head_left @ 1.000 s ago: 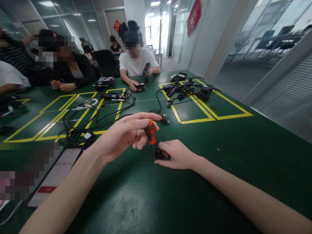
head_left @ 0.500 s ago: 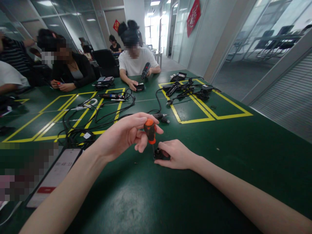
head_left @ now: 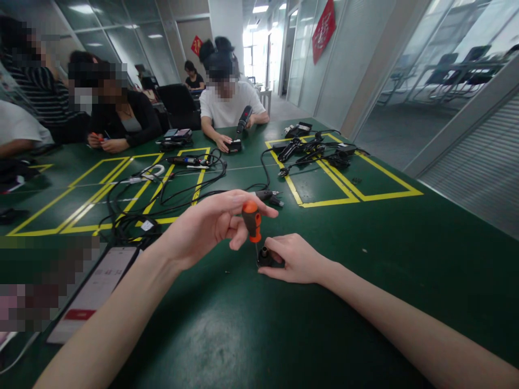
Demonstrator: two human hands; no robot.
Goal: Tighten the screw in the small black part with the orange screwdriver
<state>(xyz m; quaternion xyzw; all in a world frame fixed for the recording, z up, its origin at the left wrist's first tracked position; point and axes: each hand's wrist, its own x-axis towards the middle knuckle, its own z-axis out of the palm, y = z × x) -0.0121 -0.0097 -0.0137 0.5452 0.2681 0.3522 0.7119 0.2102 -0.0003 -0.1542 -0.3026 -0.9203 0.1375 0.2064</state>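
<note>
- the left hand (head_left: 211,229) has the orange-and-black screwdriver (head_left: 252,222) lightly between thumb and forefinger, with the forefinger reaching out past the handle and the lower fingers curled; how firmly they press can't be told.
- the right hand (head_left: 299,259) pinches the small black cylindrical part (head_left: 265,257) between thumb and fingertips, down on the green tabletop (head_left: 227,329).
- the shaft points steeply down to the left side of the part; whether the tip sits in a screw is hidden.
- a slanted push on the handle could make the tip slip off and scrape the part or jab the right fingertips close by.
- that narrow pinch on a small round part could let it twist or skid under turning force.
- a tiny loose piece (head_left: 227,272), perhaps a screw, lies just left of the part; a sweep of the left wrist could knock it away.
- beyond the left hand come a black plug (head_left: 277,201) and coiled black cables (head_left: 135,224), which could snag a knuckle moving forward.
- the smartphone (head_left: 95,292) lies close beside the left forearm, limiting movement that way.
- the tabletop stretches toward the wearer and right of the part, giving both wrists room; its far right edge (head_left: 470,209) is well apart from the right hand.
</note>
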